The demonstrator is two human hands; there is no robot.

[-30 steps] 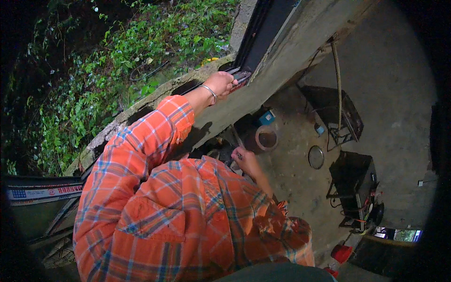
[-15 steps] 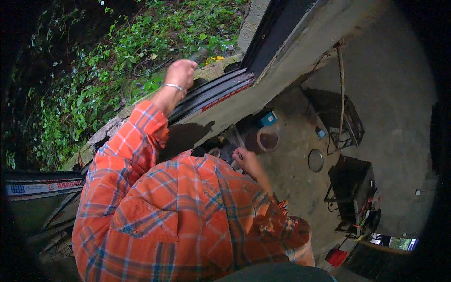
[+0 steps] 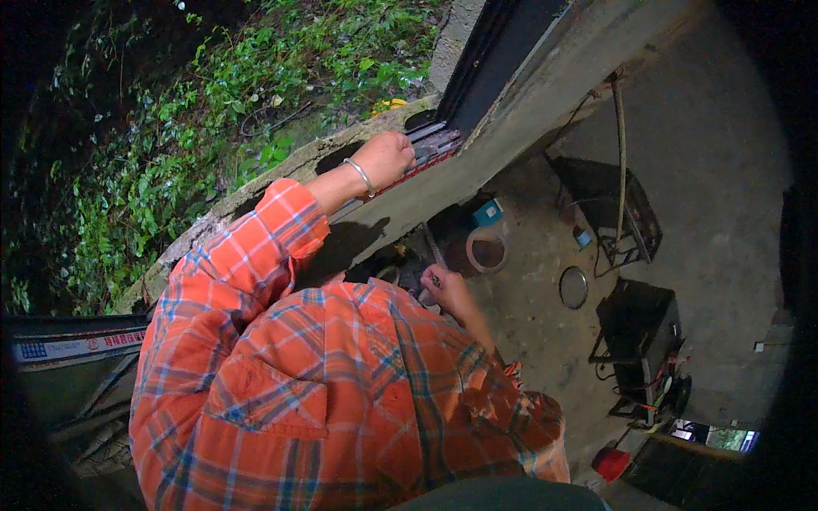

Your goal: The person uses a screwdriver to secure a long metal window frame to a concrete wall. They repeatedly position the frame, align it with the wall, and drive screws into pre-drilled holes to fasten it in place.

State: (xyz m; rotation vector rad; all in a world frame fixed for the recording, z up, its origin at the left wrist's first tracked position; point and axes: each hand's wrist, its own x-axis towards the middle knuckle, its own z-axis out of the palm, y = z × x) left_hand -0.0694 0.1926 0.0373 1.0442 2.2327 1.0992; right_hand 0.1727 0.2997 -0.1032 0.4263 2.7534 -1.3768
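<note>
My left hand (image 3: 386,160) is closed over the dark metal window track (image 3: 439,142) on the sill, close to the upright window frame (image 3: 490,68). Whatever its fingers pinch is hidden beneath them. A silver bracelet (image 3: 363,177) circles that wrist. Lower down, inside the room, my right hand (image 3: 449,288) is held in front of my body with the fingers curled in. A small dark thing seems to show at its fingertips, too small to name. Both arms come from an orange plaid shirt (image 3: 341,366).
Outside the window, green plants (image 3: 230,94) cover a slope. On the room's floor stand a round tub (image 3: 487,249), a blue box (image 3: 487,213), a round metal lid (image 3: 573,288) and a black metal stand (image 3: 635,332). A red container (image 3: 610,464) sits at the lower right.
My left hand has come in from outside the sill, moving right and down onto the window track. The blurred greyish thing at its fingers no longer shows. My right hand stays in place.
</note>
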